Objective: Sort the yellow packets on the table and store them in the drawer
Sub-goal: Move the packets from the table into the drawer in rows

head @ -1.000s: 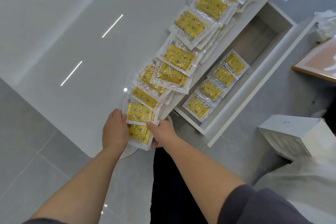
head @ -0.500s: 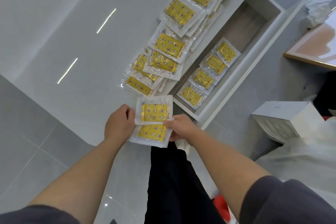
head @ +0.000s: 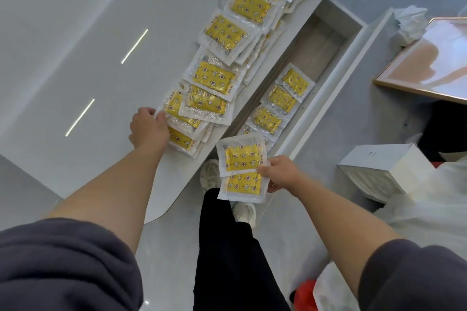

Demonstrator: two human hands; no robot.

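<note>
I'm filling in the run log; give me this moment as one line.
right hand: holds two yellow packets off the table edge | left hand: on table pile | drawer: open, partly filled

The drawer's (head: 364, 40) far half lies bare; packets (head: 281, 101) fill its near half. The bench (head: 88, 33) left of the packet row (head: 225, 35) is open.

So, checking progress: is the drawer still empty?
No, the open drawer already has a row of yellow packets lying in it.
</note>
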